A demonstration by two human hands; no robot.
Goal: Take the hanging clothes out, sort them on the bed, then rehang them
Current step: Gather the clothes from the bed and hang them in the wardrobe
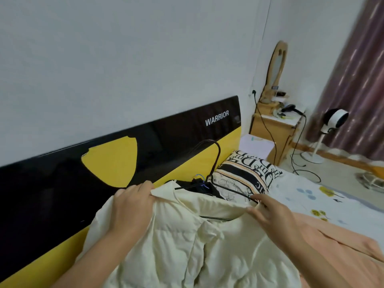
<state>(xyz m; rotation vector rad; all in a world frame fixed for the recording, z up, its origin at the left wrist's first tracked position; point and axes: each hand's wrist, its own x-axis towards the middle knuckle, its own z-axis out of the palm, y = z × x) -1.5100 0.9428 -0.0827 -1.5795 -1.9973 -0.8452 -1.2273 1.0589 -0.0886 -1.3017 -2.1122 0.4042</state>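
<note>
Cream puffy jacket (207,246) on bed, collar toward headboard (62,183), long axis running back to viewer. Left hand (128,206) pinching collar edge; right hand (268,215) gripping opposite collar and black hanger (216,161), hook up. Patterned pillow (245,173) just beyond; peach garment (342,246) alongside, right.
</note>
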